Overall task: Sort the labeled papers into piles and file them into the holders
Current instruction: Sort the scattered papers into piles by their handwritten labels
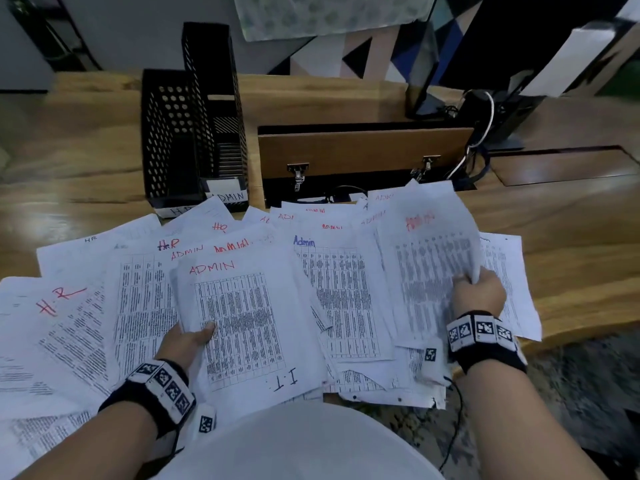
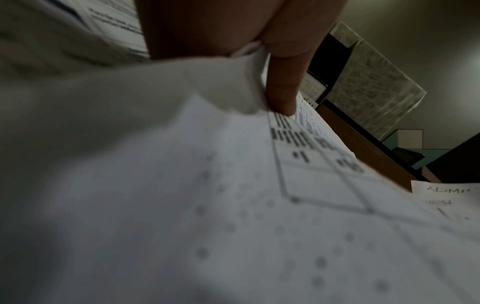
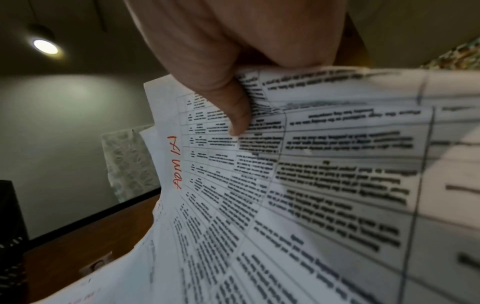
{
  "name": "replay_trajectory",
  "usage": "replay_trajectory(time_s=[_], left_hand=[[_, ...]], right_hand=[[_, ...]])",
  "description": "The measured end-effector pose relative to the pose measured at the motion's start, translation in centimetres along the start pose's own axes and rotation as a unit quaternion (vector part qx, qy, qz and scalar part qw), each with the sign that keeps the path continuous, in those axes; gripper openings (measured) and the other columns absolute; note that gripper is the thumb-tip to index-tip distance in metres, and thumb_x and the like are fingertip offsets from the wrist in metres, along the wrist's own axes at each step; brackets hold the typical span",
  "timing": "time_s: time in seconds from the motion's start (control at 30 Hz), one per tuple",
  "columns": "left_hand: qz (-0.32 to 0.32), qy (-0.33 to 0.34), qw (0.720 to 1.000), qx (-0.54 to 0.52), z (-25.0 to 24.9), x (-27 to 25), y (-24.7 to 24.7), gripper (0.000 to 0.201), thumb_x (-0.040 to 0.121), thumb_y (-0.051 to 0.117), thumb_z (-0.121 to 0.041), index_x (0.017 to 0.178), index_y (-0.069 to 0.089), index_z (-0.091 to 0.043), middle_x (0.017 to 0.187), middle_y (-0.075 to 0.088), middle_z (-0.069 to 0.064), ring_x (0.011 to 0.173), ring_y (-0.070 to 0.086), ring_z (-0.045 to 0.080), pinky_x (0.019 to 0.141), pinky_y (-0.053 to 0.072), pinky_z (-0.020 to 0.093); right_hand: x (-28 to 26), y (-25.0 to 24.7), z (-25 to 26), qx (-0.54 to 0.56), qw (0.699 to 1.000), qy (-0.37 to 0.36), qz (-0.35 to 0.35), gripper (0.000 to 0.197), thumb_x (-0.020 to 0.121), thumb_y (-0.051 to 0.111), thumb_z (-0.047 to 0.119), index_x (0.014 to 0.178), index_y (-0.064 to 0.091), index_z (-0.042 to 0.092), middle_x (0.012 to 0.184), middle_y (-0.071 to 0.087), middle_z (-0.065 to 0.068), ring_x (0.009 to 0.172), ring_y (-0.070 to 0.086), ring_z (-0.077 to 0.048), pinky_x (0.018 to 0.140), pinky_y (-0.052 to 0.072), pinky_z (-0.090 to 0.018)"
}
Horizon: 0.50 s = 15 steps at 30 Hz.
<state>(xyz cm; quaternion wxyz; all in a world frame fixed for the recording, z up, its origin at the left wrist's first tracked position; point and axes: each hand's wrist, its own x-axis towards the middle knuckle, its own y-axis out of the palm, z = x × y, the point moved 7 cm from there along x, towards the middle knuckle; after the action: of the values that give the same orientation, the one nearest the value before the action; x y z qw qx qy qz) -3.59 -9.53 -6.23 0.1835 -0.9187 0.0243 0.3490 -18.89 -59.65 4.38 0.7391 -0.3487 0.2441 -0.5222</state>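
Many printed sheets marked ADMIN, HR and I.T. lie fanned across the wooden desk [image 1: 561, 237]. My left hand [image 1: 188, 341] pinches the lower left corner of a small stack topped by a red ADMIN sheet [image 1: 235, 306], thumb on top; the left wrist view shows that thumb [image 2: 280, 82] pressing the paper. My right hand [image 1: 478, 289] grips a sheet with a red ADMIN label [image 1: 429, 265] and lifts its right edge; in the right wrist view its thumb [image 3: 233, 107] lies on the printed table. Two black mesh holders [image 1: 194, 133], labeled HR and ADMIN, stand at the back left.
A brown wooden box with metal latches [image 1: 363, 150] stands behind the papers at centre. Cables [image 1: 478, 143] and a monitor base [image 1: 426, 98] are at the back right. The desk's front edge curves away on the right above a patterned floor.
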Motion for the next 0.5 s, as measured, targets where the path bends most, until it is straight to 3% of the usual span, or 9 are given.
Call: replay_trajectory(time_s=[0.07,0.17,0.23,0.3,0.37,0.43,0.5], left_hand=[[0.009,-0.001,1.0,-0.007,0.1,-0.1,0.1,0.038,0.088,0.067,-0.026,0.111,0.052,0.001,0.086,0.06,0.012,0.085,0.057,0.03,0.085,0.043,0.039],[0.021,0.0,1.0,-0.016,-0.2,-0.7,0.3,0.047,0.088,0.067,-0.028,0.125,0.048,-0.005,0.105,0.06,0.013,0.103,0.055,0.033,0.102,0.04,0.047],[0.024,0.005,0.999,-0.021,-0.5,-0.8,0.4,0.051,0.087,0.068,-0.028,0.127,0.048,-0.004,0.111,0.061,0.015,0.105,0.057,0.033,0.103,0.041,0.049],[0.029,0.01,0.999,-0.017,-0.8,-1.0,0.4,0.045,0.087,0.067,-0.031,0.121,0.051,-0.005,0.104,0.063,0.016,0.097,0.059,0.033,0.091,0.047,0.043],[0.034,0.016,0.999,-0.005,-1.3,-1.2,0.5,0.038,0.089,0.064,-0.032,0.114,0.053,-0.005,0.098,0.063,0.016,0.089,0.059,0.03,0.078,0.046,0.036],[0.037,0.024,0.999,-0.001,-1.6,-1.5,0.6,0.037,0.091,0.061,-0.032,0.114,0.055,-0.005,0.099,0.062,0.016,0.089,0.059,0.03,0.081,0.047,0.038],[0.043,0.036,0.998,0.004,-2.1,-1.8,0.8,0.038,0.092,0.059,-0.033,0.118,0.055,-0.005,0.101,0.063,0.015,0.088,0.059,0.029,0.089,0.048,0.043]], right_hand=[[-0.2,-2.1,1.8,0.033,0.999,-0.01,-0.026,0.011,0.093,0.055,0.012,0.086,0.057,0.003,0.068,0.053,-0.01,0.074,0.057,-0.033,0.065,0.043,-0.034],[-1.2,-5.4,4.9,0.086,0.991,-0.043,-0.095,0.018,0.097,0.051,0.012,0.107,0.059,0.0,0.089,0.062,-0.019,0.084,0.058,-0.03,0.072,0.044,-0.035],[-1.8,-7.9,7.3,0.163,0.972,-0.088,-0.145,0.023,0.094,0.048,0.004,0.114,0.059,0.003,0.096,0.062,-0.015,0.086,0.056,-0.017,0.075,0.043,-0.017],[-2.5,-10.2,10.0,0.235,0.944,-0.145,-0.182,0.025,0.091,0.047,0.003,0.111,0.06,0.009,0.088,0.059,-0.002,0.076,0.052,0.007,0.069,0.035,0.001],[-3.1,-12.3,12.3,0.299,0.91,-0.195,-0.212,0.02,0.091,0.05,0.011,0.108,0.06,0.01,0.09,0.062,0.002,0.079,0.057,0.017,0.076,0.041,-0.003],[-3.3,-13.0,13.6,0.352,0.887,-0.206,-0.216,0.027,0.089,0.055,0.012,0.112,0.06,-0.002,0.099,0.065,-0.002,0.09,0.061,0.013,0.083,0.049,-0.014],[-3.8,-11.7,14.8,0.371,0.894,-0.186,-0.169,0.029,0.089,0.058,0.009,0.115,0.057,-0.002,0.104,0.063,0.0,0.086,0.062,0.015,0.08,0.05,-0.013]])
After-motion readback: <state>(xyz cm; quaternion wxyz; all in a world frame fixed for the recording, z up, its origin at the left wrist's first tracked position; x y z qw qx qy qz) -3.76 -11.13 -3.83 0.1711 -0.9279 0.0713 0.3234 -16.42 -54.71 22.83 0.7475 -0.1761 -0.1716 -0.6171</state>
